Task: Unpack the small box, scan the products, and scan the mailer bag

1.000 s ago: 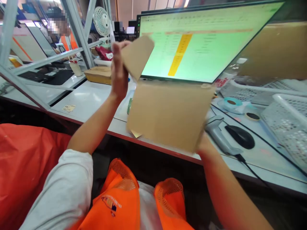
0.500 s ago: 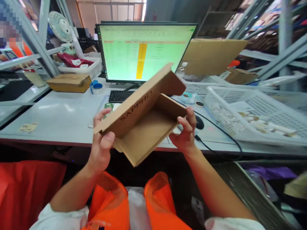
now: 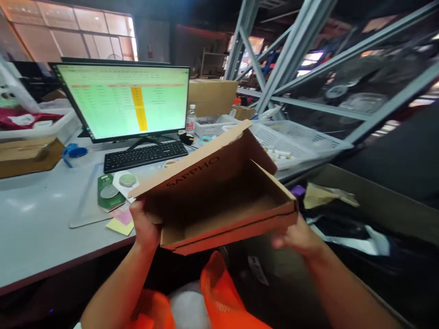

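Observation:
A brown cardboard box (image 3: 219,210) marked SAPPHO inside its raised lid is held up in front of me, tilted, with its inside facing me. No contents show in the part I can see; the far inside is dark. My left hand (image 3: 146,224) grips the box at its left end near the lid's corner, fingers partly hidden behind it. At the lower right corner, my right hand (image 3: 297,237) holds the box from beneath, some fingers out of sight behind the cardboard.
A monitor (image 3: 126,100) and keyboard (image 3: 146,155) stand on the white table (image 3: 41,228). Blue tape (image 3: 77,151) and a carton (image 3: 30,155) lie left. White plastic baskets (image 3: 302,141) and metal shelf beams (image 3: 288,50) are right. Below them sits a large bin (image 3: 387,201) with bags inside.
My view has swung to the right. The box has turned and moved right, toward the large bin, and its lid stands wider apart. My right hand has shifted lower on the box.

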{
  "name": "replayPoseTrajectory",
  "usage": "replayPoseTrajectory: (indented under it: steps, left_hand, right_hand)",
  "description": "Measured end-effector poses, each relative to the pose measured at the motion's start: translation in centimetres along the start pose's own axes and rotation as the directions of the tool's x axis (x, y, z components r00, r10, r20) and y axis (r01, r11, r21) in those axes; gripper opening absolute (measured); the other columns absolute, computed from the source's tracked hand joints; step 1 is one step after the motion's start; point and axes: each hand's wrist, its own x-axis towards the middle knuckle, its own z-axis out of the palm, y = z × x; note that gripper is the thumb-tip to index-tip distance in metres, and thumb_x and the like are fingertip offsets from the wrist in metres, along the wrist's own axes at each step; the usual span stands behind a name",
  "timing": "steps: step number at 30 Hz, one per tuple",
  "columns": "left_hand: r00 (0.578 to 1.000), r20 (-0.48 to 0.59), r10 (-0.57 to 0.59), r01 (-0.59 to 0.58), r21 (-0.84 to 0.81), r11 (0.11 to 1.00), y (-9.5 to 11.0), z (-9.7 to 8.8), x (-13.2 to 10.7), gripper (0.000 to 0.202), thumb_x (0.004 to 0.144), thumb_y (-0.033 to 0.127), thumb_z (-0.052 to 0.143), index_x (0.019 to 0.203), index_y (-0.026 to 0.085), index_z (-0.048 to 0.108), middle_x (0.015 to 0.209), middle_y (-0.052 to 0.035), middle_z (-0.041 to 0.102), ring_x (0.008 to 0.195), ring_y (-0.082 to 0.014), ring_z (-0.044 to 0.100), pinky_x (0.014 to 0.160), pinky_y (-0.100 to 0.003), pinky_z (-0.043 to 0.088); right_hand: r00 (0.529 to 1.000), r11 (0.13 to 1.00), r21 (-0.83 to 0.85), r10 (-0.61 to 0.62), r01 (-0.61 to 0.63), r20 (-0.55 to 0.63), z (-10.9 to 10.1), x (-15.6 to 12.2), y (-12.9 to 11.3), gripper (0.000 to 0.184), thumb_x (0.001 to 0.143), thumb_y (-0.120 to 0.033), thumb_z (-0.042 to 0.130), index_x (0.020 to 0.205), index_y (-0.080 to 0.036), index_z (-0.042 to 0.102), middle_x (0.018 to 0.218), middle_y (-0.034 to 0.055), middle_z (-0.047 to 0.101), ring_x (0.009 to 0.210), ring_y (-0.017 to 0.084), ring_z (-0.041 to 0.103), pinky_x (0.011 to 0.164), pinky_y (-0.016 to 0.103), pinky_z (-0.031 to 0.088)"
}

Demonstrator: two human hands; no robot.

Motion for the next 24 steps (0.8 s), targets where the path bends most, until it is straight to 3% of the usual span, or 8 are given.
replayPoseTrajectory:
  steps: [3, 6, 11, 14, 16, 18, 21, 24]
  left_hand:
    - [0.996, 0.019, -0.082, 0.084, -0.149, 0.985, -0.5, 2.7, 0.2, 0.049, 0.081, 0.058, 0.052, 0.121, 0.041, 0.075, 0.107, 0.0058, 0.079, 0.123, -0.0323, 0.067, 0.106, -0.045, 0.058]
    - [0.974, 0.152, -0.168, 0.204, -0.266, 0.942, -1.4, 5.3, -0.2, 0.051, 0.079, 0.057, 0.054, 0.122, 0.040, 0.075, 0.115, 0.0022, 0.078, 0.129, -0.0345, 0.063, 0.112, -0.049, 0.053]
    - [0.867, 0.498, -0.010, 0.160, -0.259, 0.953, -2.0, 8.3, -1.8, 0.041, 0.081, 0.067, 0.051, 0.111, 0.050, 0.074, 0.104, 0.0028, 0.075, 0.129, -0.0336, 0.062, 0.113, -0.053, 0.052]
    - [0.864, 0.504, 0.006, 0.156, -0.279, 0.947, -1.8, 9.8, -2.2, 0.041, 0.080, 0.069, 0.054, 0.108, 0.046, 0.074, 0.100, 0.0008, 0.074, 0.129, -0.0350, 0.062, 0.112, -0.053, 0.053]
    - [0.893, 0.443, -0.072, 0.222, -0.298, 0.928, -2.1, 10.9, -2.0, 0.047, 0.081, 0.067, 0.054, 0.115, 0.042, 0.074, 0.108, 0.0002, 0.074, 0.131, -0.0350, 0.060, 0.112, -0.051, 0.054]
    - [0.893, 0.404, -0.200, 0.342, -0.316, 0.885, -2.7, 12.2, -1.7, 0.044, 0.083, 0.063, 0.055, 0.116, 0.040, 0.072, 0.117, 0.0023, 0.074, 0.136, -0.0328, 0.057, 0.109, -0.047, 0.055]
    - [0.815, 0.488, -0.311, 0.495, -0.311, 0.811, -3.9, 14.0, -1.6, 0.040, 0.087, 0.062, 0.056, 0.111, 0.034, 0.071, 0.121, 0.0016, 0.072, 0.137, -0.0316, 0.055, 0.105, -0.044, 0.056]
    - [0.717, 0.657, -0.232, 0.528, -0.295, 0.797, -5.0, 14.7, -1.8, 0.057, 0.087, 0.076, 0.055, 0.113, 0.027, 0.070, 0.123, -0.0051, 0.071, 0.126, -0.0305, 0.061, 0.101, -0.041, 0.056]
  right_hand:
    - [0.999, 1.000, 0.011, 0.024, -0.023, -0.027, -1.2, -2.3, -2.0, 0.117, 0.056, -0.078, 0.086, 0.157, -0.040, 0.039, 0.165, 0.0095, 0.039, 0.147, 0.033, 0.045, 0.116, 0.048, 0.046]
    - [0.978, 0.999, -0.030, -0.027, 0.021, -0.205, -2.1, -4.3, -3.3, 0.104, 0.061, -0.068, 0.089, 0.151, -0.043, 0.044, 0.161, 0.0076, 0.045, 0.144, 0.032, 0.049, 0.113, 0.044, 0.049]
    - [0.888, 0.987, -0.162, -0.073, -0.002, -0.455, -3.9, -8.0, -5.1, 0.099, 0.061, -0.077, 0.080, 0.148, -0.043, 0.049, 0.155, 0.0075, 0.051, 0.136, 0.037, 0.055, 0.106, 0.051, 0.054]
    - [0.876, 0.957, -0.292, -0.131, -0.011, -0.463, -4.7, -10.4, -6.8, 0.101, 0.062, -0.074, 0.081, 0.151, -0.043, 0.047, 0.151, 0.0090, 0.055, 0.134, 0.038, 0.057, 0.101, 0.052, 0.058]
    - [0.883, 0.925, -0.379, -0.188, 0.013, -0.430, -4.8, -11.5, -8.0, 0.098, 0.065, -0.071, 0.082, 0.151, -0.042, 0.047, 0.159, 0.0086, 0.048, 0.143, 0.038, 0.049, 0.110, 0.053, 0.053]
    - [0.881, 0.895, -0.444, -0.243, 0.043, -0.405, -4.7, -12.2, -9.1, 0.093, 0.069, -0.069, 0.082, 0.150, -0.042, 0.048, 0.165, 0.0070, 0.038, 0.150, 0.037, 0.040, 0.118, 0.053, 0.045]
    - [0.846, 0.853, -0.513, -0.343, 0.099, -0.408, -4.5, -12.6, -10.7, 0.087, 0.072, -0.063, 0.083, 0.149, -0.044, 0.048, 0.162, 0.0060, 0.043, 0.149, 0.035, 0.042, 0.121, 0.056, 0.041]
    - [0.765, 0.767, -0.632, -0.472, 0.112, -0.438, -5.2, -13.5, -13.0, 0.084, 0.075, -0.060, 0.082, 0.150, -0.044, 0.049, 0.158, 0.0056, 0.049, 0.145, 0.034, 0.047, 0.119, 0.058, 0.043]
